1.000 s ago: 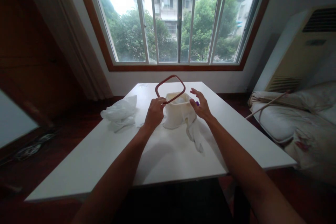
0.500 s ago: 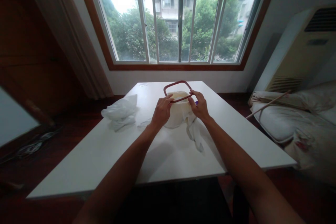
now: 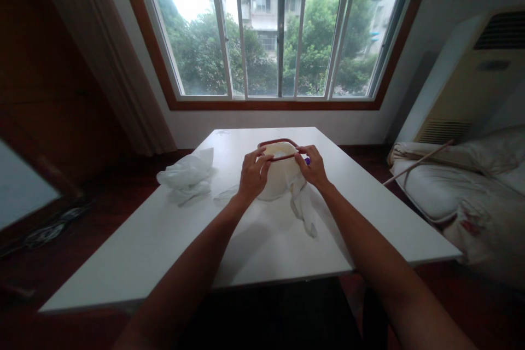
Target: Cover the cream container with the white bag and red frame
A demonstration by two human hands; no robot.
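Our left hand (image 3: 253,174) and right hand (image 3: 314,167) each pinch a near corner of the reddish-brown, rounded-square rim (image 3: 284,158), roughly level at the mouth of a bag-draped bin (image 3: 275,181) on the white table (image 3: 176,246); whether it is fully seated, we cannot tell.

Purple thing (image 3: 307,161) by right hand (image 3: 315,167) — too small to tell.

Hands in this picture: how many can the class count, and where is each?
2. The left hand is at the near left corner of the brown frame; the right hand is at its near right corner. No others show.
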